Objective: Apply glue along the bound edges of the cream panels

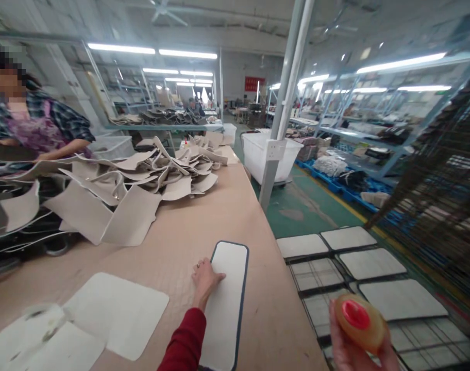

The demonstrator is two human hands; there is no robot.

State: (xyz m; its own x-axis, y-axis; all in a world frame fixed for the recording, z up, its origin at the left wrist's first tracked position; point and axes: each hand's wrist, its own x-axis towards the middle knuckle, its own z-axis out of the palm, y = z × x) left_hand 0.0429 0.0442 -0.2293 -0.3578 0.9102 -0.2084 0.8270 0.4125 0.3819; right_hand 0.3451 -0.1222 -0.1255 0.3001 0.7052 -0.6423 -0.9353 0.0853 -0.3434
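Note:
A long white panel [229, 304] with rounded corners and a dark blue edge lies flat on the brown-covered table. My left hand [206, 277] is at its left edge, fingers curled there and thumb resting on the white face. Off the table's right side, my right hand [341, 340] grips a rounded amber squeeze bottle [368, 327], whose red cap points towards me. Left of the panel lie loose white sheets [121, 309] with rounded corners, some overlapping.
Grey-beige cut pieces [130, 214] are heaped across the table's far left. Pale panels [372, 263] lie on a wire rack at right. Beyond stand a metal post [271, 175] and a white bin [254, 154]. A co-worker [45, 123] handles a dark piece at far left.

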